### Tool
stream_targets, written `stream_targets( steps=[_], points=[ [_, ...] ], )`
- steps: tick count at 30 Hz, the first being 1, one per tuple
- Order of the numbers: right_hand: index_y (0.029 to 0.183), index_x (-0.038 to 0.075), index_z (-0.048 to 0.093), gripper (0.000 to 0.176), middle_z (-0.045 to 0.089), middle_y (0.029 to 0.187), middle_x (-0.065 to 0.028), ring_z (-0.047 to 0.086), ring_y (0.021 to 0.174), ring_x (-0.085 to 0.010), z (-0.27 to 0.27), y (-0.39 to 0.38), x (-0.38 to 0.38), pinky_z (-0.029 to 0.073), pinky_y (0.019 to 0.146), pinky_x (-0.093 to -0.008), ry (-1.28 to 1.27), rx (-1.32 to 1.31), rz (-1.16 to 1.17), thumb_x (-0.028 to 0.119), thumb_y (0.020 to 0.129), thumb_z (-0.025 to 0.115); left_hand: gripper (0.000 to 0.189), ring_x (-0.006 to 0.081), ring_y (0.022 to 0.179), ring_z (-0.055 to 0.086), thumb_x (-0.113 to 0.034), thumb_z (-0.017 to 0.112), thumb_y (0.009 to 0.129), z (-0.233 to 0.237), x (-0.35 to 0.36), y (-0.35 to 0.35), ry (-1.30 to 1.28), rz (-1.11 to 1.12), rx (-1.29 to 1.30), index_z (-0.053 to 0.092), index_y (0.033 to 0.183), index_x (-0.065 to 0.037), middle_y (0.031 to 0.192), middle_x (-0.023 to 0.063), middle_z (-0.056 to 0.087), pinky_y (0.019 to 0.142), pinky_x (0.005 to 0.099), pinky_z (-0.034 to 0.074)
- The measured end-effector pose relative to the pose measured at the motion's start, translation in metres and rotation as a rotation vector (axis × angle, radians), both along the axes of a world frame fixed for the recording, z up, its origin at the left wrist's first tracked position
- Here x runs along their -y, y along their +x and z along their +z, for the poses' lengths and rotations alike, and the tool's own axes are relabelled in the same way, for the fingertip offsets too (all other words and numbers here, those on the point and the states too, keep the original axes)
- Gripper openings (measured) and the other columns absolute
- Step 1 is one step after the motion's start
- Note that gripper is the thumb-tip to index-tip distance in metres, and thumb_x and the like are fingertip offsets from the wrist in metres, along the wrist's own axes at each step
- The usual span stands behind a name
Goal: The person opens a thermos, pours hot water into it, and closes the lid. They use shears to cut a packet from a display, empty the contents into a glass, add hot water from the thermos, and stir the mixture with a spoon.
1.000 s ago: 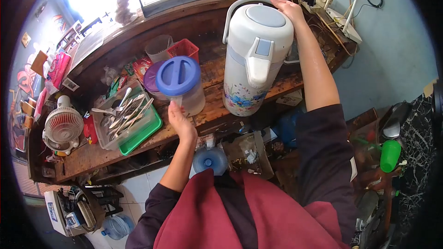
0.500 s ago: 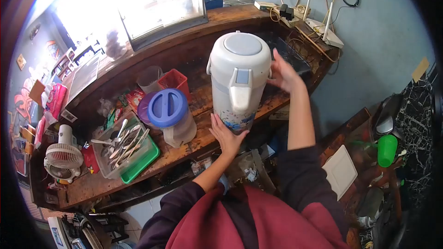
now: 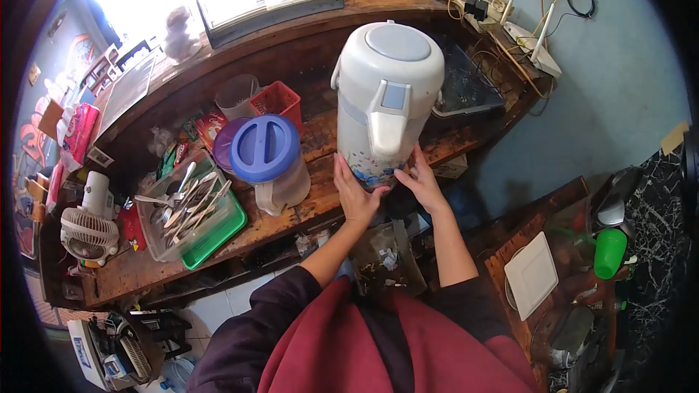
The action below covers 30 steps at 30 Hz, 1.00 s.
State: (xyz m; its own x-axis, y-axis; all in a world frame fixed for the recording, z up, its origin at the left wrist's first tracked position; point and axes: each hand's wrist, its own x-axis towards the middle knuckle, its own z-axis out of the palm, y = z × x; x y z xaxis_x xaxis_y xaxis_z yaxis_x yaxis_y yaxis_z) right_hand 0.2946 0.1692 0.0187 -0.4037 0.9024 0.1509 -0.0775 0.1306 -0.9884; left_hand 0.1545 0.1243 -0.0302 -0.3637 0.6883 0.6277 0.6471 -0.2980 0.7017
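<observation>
A large white thermos with a grey lid, a front spout and a blue floral pattern near its base stands at the front of the wooden counter. My left hand is against the lower left of it, fingers along its side. My right hand is at its lower right, fingers bent around the base. Both hands hold the thermos between them. Just left of it is a clear jug with a blue lid.
A box of cutlery and a white fan are further left. Behind the jug sits a red basket. A dark tray lies right of the thermos, near a router. A green cup is at far right.
My right hand has come down from the upper right side of the thermos to its base. The view has shifted slightly, and the thermos appears higher and further right.
</observation>
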Motion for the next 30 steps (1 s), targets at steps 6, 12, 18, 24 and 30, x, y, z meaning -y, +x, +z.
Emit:
stream_targets(
  steps=[6,12,18,24,30],
  points=[
    [0.135,0.011,-0.003,0.079,0.017,0.138,-0.0105,0.026,0.123,-0.0185,-0.009,-0.028,-0.023,0.023,0.097,-0.0279,0.064,-0.068,0.046,-0.001,0.080,0.052,0.112,0.0378,0.122,0.021,-0.023,0.078,0.050,0.010,-0.017,-0.025,-0.161,0.027,0.078,0.005,0.132,0.001,0.134,0.0236,0.016,0.100,0.0395,0.022],
    [0.135,0.010,-0.005,0.080,0.006,0.141,-0.0105,0.014,0.128,-0.0188,-0.019,-0.064,-0.054,0.015,0.101,-0.0290,0.048,-0.016,0.072,-0.004,0.078,0.051,0.112,0.0343,0.125,0.018,-0.019,0.078,0.052,0.017,-0.041,-0.048,-0.194,0.166,-0.012,0.002,0.132,-0.002,0.137,0.0190,0.009,0.101,0.0378,0.023],
    [0.135,0.012,-0.005,0.080,0.013,0.138,-0.0137,0.021,0.125,-0.0202,-0.032,-0.079,-0.093,0.018,0.100,-0.0307,0.060,0.007,0.119,-0.001,0.079,0.051,0.111,0.0334,0.125,0.018,-0.015,0.078,0.052,0.022,-0.056,-0.049,-0.274,0.245,0.126,0.002,0.133,-0.005,0.138,0.0168,0.010,0.100,0.0380,0.025],
    [0.135,0.012,0.000,0.079,0.027,0.134,-0.0151,0.034,0.118,-0.0204,-0.033,-0.082,-0.121,0.030,0.094,-0.0296,0.106,-0.032,0.162,0.006,0.079,0.055,0.109,0.0341,0.124,0.020,-0.015,0.078,0.051,0.013,-0.077,-0.039,-0.161,0.382,0.068,0.006,0.133,-0.004,0.136,0.0181,0.013,0.101,0.0397,0.023],
    [0.100,0.002,0.056,0.024,0.056,0.098,-0.0205,0.056,0.087,-0.0281,0.061,-0.065,-0.096,0.044,0.074,-0.0327,0.290,0.708,-0.344,0.007,0.077,0.054,0.103,0.0342,0.123,0.022,-0.014,0.077,0.054,0.016,-0.073,-0.042,-0.165,0.386,0.064,0.010,0.132,-0.006,0.135,0.0171,0.015,0.099,0.0384,0.025]
  ],
)
